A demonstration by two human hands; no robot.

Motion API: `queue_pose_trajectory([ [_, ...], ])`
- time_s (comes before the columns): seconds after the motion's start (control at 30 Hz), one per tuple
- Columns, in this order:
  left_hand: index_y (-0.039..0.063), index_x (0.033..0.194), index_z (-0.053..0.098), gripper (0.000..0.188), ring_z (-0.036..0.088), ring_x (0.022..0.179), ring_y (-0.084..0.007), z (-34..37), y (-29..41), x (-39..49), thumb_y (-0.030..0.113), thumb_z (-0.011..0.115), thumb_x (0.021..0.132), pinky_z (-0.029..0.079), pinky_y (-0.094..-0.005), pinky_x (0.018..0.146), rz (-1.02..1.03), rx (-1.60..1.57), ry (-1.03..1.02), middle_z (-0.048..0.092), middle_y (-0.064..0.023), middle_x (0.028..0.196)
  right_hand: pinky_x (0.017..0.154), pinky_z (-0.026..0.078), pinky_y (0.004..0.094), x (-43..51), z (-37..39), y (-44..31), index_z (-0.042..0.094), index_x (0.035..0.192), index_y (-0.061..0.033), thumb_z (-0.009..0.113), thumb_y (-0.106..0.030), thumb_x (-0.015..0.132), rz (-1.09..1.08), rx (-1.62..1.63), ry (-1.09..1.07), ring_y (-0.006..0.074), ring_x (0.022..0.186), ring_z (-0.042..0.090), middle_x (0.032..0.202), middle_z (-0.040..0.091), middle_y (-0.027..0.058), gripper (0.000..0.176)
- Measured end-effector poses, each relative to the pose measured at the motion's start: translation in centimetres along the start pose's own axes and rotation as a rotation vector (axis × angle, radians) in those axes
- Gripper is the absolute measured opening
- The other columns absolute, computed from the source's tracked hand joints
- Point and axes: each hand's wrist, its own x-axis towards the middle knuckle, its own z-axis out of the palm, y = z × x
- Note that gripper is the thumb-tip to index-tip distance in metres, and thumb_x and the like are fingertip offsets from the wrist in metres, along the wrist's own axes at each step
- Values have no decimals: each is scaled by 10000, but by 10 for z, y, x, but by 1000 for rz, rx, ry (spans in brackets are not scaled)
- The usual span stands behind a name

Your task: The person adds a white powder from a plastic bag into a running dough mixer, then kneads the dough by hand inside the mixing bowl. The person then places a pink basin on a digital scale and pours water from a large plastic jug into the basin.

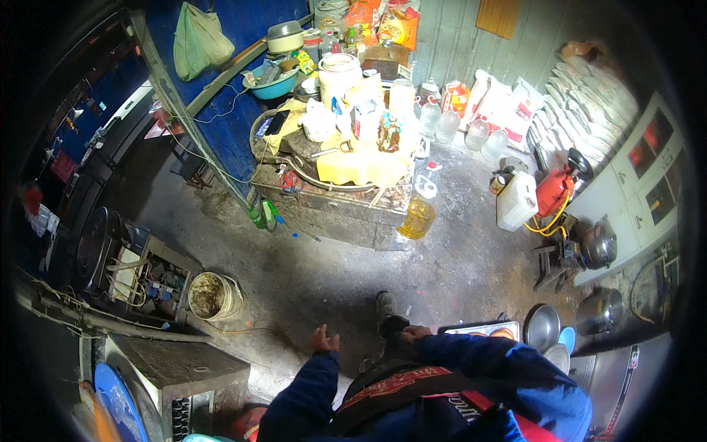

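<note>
My left hand [325, 338] hangs over the concrete floor with its fingers apart and nothing in it. Close to my raised thigh and the dark apron [386, 389] is my right hand [415, 333]; its fingers look curled, and whether they hold anything cannot be seen. One shoe [386, 305] shows on the floor ahead. Right of my right hand, partly behind the blue sleeve, lies a white tray [511, 327] with round orange-brown items. A cluttered low table [326, 212] stands farther ahead, bearing red-handled scissors [289, 180], a phone [277, 122] and a white lidded bucket [339, 74].
A dirty bucket [212, 296] stands on the floor at left, beside an opened metal box [165, 279]. An oil jug [417, 218] is by the table's corner. At right are a white jerrycan [516, 201], a red gas cylinder [554, 193] and a metal basin [542, 327].
</note>
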Motion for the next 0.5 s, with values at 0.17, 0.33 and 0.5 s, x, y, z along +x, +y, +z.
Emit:
queue_pose_trajectory([
  [0.17,51,1490,402,683,500,1282,-430,24,105,69,218,714,907,554,-436,935,193,-78,212,360,-309,1489,1001,494,452,108,-37,-96,707,1180,-124,578,-400,944,-312,-283,-213,333,1159,629,1213,691,136,386],
  [0.33,37,1490,395,674,460,1310,-461,9,167,137,244,693,922,550,-441,952,255,-70,254,324,-331,1508,1033,478,458,183,-79,-166,616,1341,-131,587,-437,945,-351,-420,-445,353,1221,591,1280,633,167,501],
  [0.5,-12,1481,373,674,429,1332,-465,4,182,179,199,663,910,550,-450,960,267,-71,179,327,-329,1494,999,502,470,212,-106,-205,638,1294,-156,568,-421,947,-383,-529,-473,350,1202,606,1317,606,155,442],
])
